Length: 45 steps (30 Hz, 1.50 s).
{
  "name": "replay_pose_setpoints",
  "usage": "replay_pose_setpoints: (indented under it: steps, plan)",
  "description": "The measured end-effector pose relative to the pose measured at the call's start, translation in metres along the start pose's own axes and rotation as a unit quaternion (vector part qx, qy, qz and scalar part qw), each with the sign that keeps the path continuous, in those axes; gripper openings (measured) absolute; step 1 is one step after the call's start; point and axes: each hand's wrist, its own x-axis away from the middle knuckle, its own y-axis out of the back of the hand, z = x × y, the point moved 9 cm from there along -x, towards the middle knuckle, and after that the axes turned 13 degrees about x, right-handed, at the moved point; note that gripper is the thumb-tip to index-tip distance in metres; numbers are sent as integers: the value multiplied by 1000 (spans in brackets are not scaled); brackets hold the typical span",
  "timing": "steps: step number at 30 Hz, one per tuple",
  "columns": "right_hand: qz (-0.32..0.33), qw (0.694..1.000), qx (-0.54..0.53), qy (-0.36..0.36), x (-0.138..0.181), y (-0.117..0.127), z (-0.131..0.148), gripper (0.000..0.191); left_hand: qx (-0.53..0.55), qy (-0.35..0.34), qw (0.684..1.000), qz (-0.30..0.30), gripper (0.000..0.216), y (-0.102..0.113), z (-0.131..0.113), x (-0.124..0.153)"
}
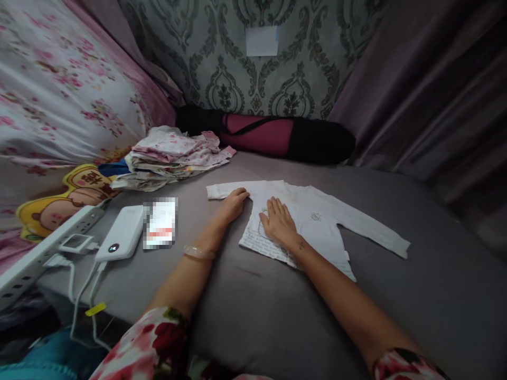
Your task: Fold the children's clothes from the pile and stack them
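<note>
A small white long-sleeved baby shirt (317, 216) lies spread on the grey bed surface (277, 306), sleeves out to both sides. My left hand (234, 203) rests on the shirt's left sleeve near the shoulder, fingers curled loosely over the cloth. My right hand (278, 221) lies flat on the shirt's body, fingers stretched out and pressing it down. A pale bangle (198, 253) sits on my left wrist.
A pile of folded pink-and-white baby clothes (174, 155) lies at the back left. A phone (159, 222), a white power bank (121, 233) with cables and a power strip (47, 243) sit at the left edge. A black-and-maroon roll bag (277, 136) lies along the wall.
</note>
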Motion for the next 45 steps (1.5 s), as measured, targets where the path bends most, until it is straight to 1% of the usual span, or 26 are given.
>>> replay_pose_setpoints:
  steps: [5,11,16,19,21,24,26,29,32,34,36,37,38,39,41,42,43,44,45]
  plan:
    - [5,999,4,39,19,3,30,66,9,9,1000,-4,43,0,3,-1]
    - [-2,995,-26,98,43,12,69,65,19,12,1000,-16,44,-3,12,-4]
    - [23,982,-72,173,66,19,106,67,20,4,1000,-22,41,-4,17,-5]
    - [31,975,-88,199,77,25,121,67,19,2,1000,-22,42,-4,18,-5]
    - [25,975,-89,203,80,28,125,67,16,3,1000,-23,42,-3,20,-5]
    - [-1,973,-86,212,81,31,125,65,8,-2,1000,-26,41,-3,18,-4]
    - [-14,968,-87,237,83,31,126,61,-5,-7,1000,-24,40,-3,14,-3]
    - [-16,955,-98,281,89,31,131,59,-39,-3,999,-14,39,-3,6,-1]
    - [9,937,-126,325,100,38,134,58,-75,1,997,9,40,-3,-1,0]
    - [51,915,-166,364,109,45,133,54,-92,1,995,37,42,-2,-5,1]
    - [78,892,-226,384,114,57,124,48,-105,8,993,59,43,1,-9,3]
    - [73,890,-252,372,111,63,114,46,-109,16,992,57,43,4,-11,3]
    - [56,899,-266,342,104,67,100,44,-110,25,993,46,43,8,-14,3]
    - [32,919,-261,294,94,69,83,43,-104,29,994,26,42,11,-19,3]
    - [-16,967,-195,166,71,63,45,42,-66,16,998,-8,38,10,-36,1]
    - [-26,983,-148,106,62,57,28,44,-35,-3,999,-9,37,4,-47,0]
    - [-29,992,-103,61,55,50,16,46,-3,-24,1000,0,36,-6,-57,-1]
    - [-25,997,-68,32,50,42,8,50,26,-40,999,19,36,-18,-66,-1]
    - [-17,999,-45,19,46,34,5,54,43,-47,997,39,37,-31,-72,0]
